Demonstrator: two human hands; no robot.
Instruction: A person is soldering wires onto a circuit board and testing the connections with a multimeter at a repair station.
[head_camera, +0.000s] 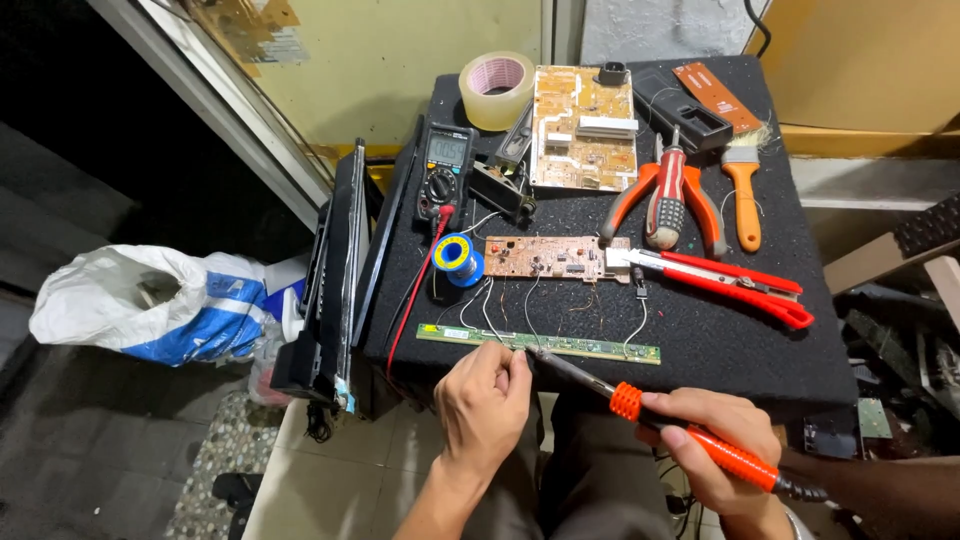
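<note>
My right hand (715, 445) grips an orange-handled soldering iron (690, 430), whose tip reaches the near edge of a long narrow green circuit strip (600, 348). My left hand (485, 400) pinches something thin, seemingly a wire, right beside the iron's tip at that strip. Thin wires (527, 305) run from the strip up to a brown circuit board (555, 258) lying farther back on the black mat (720, 340).
On the mat lie a solder spool (458, 255), multimeter (446, 160), tape roll (497, 88), large tan circuit board (585, 128), orange pliers (700, 200), screwdriver (665, 205), brush (744, 195) and red utility knife (735, 278). A flat panel (335, 270) leans at the mat's left edge; a white-and-blue bag (150, 300) is on the floor.
</note>
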